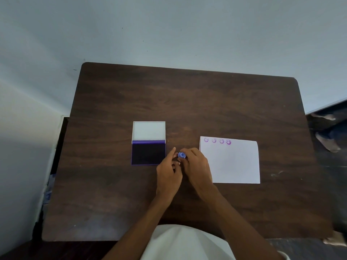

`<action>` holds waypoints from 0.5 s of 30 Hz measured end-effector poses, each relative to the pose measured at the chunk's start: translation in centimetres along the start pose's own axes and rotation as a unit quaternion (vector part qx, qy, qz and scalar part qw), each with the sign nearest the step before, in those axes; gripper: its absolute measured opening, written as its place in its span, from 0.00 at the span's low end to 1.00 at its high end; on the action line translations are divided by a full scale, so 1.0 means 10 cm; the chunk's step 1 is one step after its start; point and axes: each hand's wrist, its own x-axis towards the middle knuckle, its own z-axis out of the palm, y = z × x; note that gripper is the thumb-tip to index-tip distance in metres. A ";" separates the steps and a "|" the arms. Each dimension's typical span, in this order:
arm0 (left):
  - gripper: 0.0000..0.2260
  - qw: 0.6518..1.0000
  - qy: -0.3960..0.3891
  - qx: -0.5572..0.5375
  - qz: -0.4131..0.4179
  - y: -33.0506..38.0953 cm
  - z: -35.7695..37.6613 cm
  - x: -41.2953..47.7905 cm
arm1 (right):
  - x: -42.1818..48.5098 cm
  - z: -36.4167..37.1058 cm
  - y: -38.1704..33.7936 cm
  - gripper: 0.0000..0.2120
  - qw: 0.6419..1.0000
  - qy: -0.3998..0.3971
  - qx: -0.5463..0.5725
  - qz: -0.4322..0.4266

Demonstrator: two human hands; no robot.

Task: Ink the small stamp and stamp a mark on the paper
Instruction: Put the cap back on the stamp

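Two hands, right hand [195, 164] pinching small stamp [181, 155], left hand [169, 166] loosely apart beside it, between ink pad [148, 153] and paper [234, 164], likely readying to ink.

A: Dim, soft light. The table [187, 102] is dark brown with a faint sheen left of its middle.

B: Shadows?

A: Weak ones, under the hands [185, 168] near the table's front. The paper [232, 164] and the wall behind the table are the brightest areas, without glare.

B: Sharpness?

A: Slightly soft all over. The table's edges bow from wide-angle distortion, and the floor right of it is murky.
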 end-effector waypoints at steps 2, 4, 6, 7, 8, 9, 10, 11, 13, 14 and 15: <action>0.19 1.000 -0.001 0.008 0.005 0.00 0.00 0.00 | -0.02 0.01 -0.02 0.20 0.999 0.030 -0.014 -0.028; 0.19 1.000 -0.003 0.015 0.005 0.01 0.00 0.01 | -0.04 0.02 -0.03 0.18 0.995 0.067 -0.032 -0.062; 0.19 1.000 -0.005 0.019 0.004 0.02 0.00 0.01 | -0.04 0.00 -0.05 0.17 0.993 0.081 -0.034 -0.076; 0.18 1.000 -0.007 0.022 0.005 0.03 0.00 0.02 | -0.04 -0.02 -0.06 0.17 0.993 0.080 -0.032 -0.076; 0.18 1.000 -0.011 0.026 0.007 0.04 -0.01 0.02 | -0.04 -0.04 -0.06 0.17 0.994 0.077 -0.030 -0.076; 0.18 0.999 -0.018 0.031 0.009 0.05 -0.02 0.02 | -0.04 -0.04 -0.06 0.17 0.994 0.078 -0.028 -0.077; 0.17 0.999 -0.027 0.034 0.013 0.06 -0.05 0.02 | -0.05 -0.04 -0.07 0.17 0.993 0.082 -0.024 -0.077; 0.17 0.999 -0.034 0.034 0.015 0.07 -0.06 0.02 | -0.06 -0.03 -0.08 0.17 0.993 0.087 -0.018 -0.075; 0.17 0.999 -0.038 0.035 0.009 0.07 -0.13 0.04 | -0.09 -0.03 -0.09 0.17 0.994 0.094 0.014 -0.052; 0.16 0.999 -0.034 0.038 0.004 0.06 -0.19 0.04 | -0.10 -0.04 -0.09 0.17 0.994 0.093 0.034 -0.040; 0.16 0.999 -0.029 0.037 0.005 0.06 -0.27 0.05 | -0.11 -0.05 -0.08 0.18 0.994 0.091 0.047 -0.039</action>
